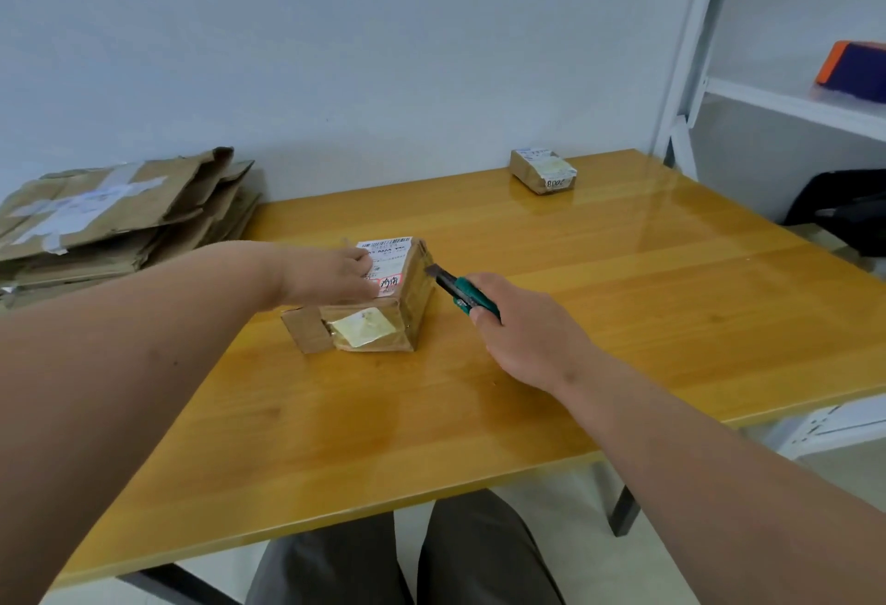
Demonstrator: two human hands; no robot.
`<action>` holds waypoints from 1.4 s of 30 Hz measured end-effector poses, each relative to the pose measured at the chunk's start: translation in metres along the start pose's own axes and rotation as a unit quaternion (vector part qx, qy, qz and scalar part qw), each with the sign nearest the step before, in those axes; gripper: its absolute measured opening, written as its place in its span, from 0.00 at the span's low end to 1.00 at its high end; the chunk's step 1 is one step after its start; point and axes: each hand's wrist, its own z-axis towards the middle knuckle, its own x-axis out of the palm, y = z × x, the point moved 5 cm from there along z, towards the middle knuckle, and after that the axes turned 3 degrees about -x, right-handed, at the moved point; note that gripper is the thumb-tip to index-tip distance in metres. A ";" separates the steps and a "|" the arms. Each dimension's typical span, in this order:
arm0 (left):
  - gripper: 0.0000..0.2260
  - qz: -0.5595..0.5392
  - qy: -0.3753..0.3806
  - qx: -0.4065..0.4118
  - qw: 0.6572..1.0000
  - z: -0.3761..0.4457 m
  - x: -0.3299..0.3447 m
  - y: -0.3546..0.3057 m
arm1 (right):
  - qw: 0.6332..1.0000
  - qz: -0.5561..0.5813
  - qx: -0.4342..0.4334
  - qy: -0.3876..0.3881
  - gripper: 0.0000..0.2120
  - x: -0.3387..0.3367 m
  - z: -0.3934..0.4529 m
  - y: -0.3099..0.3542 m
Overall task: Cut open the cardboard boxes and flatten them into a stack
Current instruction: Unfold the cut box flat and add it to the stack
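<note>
Left hand (335,276) lies flat on top of the box (369,312), fingers straight and pressing down on the label (386,264). Box sits on the table (599,269), under that hand and just left of the right hand (522,326). One box flap (307,328) is loose, sticking out on the near side below the left wrist. Yellowish sticker on the box's near face.

Right hand has its fingers curled round a green knife (462,295), held at a slant, the blade end pointing up-left from the fist, at the box's right side. Tip looks to be touching or just beside the box edge; cannot tell which.

Stack (120,216) of flattened cardboard lies well left of the left forearm, at the table's far-left edge. Second small box (542,170) stands far beyond the right hand, near the wall. White shelf (786,96) far right of the right hand, an orange and blue thing on it. Person's knees show under the table's near edge.
</note>
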 end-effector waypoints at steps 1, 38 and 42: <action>0.27 0.002 0.007 -0.002 1.000 0.000 0.001 0.001 | 1.000 -0.017 -0.009 0.001 0.19 0.001 -0.002 0.000; 0.37 0.034 -0.116 -0.067 0.990 0.026 0.018 -0.002 | 0.970 -0.226 0.062 0.063 0.07 0.023 -0.008 0.034; 0.37 0.037 -0.111 -0.063 0.991 0.027 0.018 0.001 | 0.965 -0.237 0.068 0.085 0.06 0.022 -0.005 0.040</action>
